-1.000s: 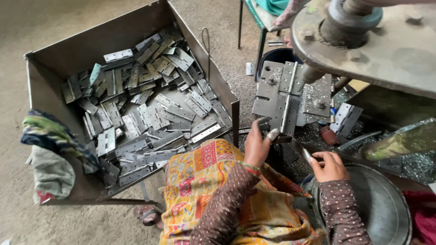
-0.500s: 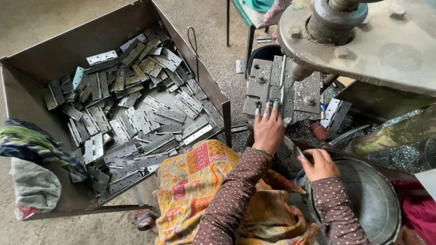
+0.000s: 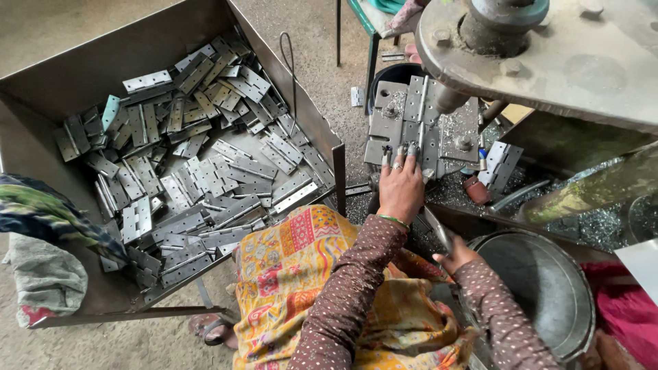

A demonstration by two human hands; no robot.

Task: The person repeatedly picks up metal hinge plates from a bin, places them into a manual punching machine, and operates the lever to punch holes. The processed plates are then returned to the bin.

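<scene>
The left hand [image 3: 401, 188] lies flat with fingers [image 3: 399, 159] spread on the hinge [image 3: 419, 113] under the drill press [image 3: 541, 55], apparently to steady it, while the right hand [image 3: 456, 255] beside the press pinches another hinge [image 3: 436, 227] above the metal bucket [image 3: 541, 288].

No packages, labels, signs or screens show anywhere in this view.
</scene>
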